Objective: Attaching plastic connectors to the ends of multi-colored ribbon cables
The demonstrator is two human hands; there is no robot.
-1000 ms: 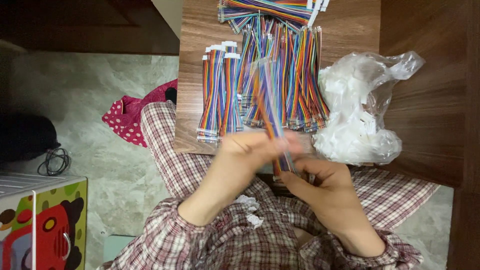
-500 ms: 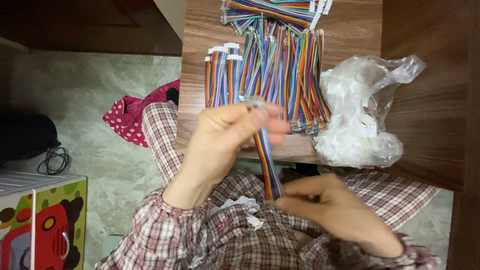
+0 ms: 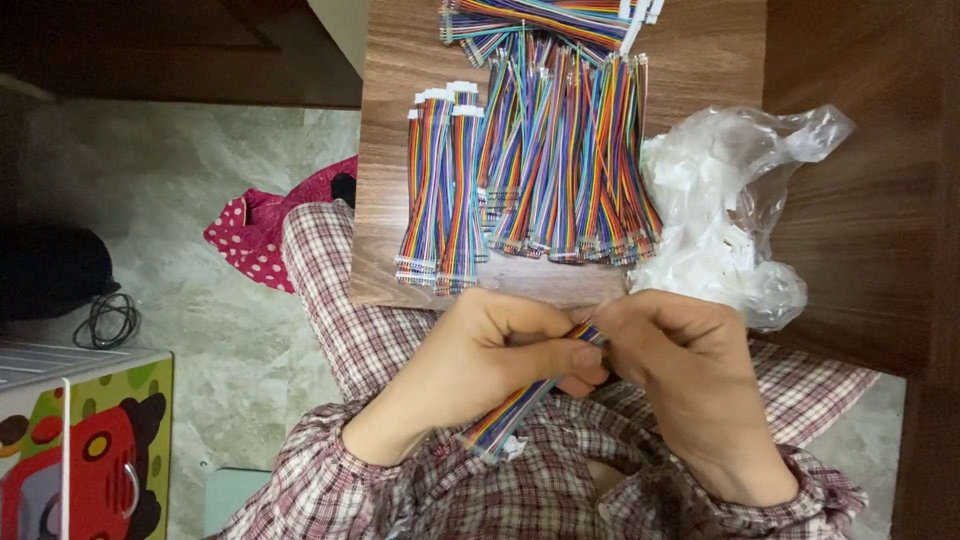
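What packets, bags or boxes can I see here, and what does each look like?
Clear plastic bag: right of the cable piles on the wooden table, crumpled, holding small white pieces.
Colourful box: on the floor at lower left, green and yellow with a red cartoon shape.

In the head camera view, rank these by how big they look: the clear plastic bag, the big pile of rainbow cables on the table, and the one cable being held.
1. Big pile of rainbow cables, largest.
2. Clear plastic bag, somewhat smaller.
3. Held cable, smallest by far; the left hand and right hand hide part of it.
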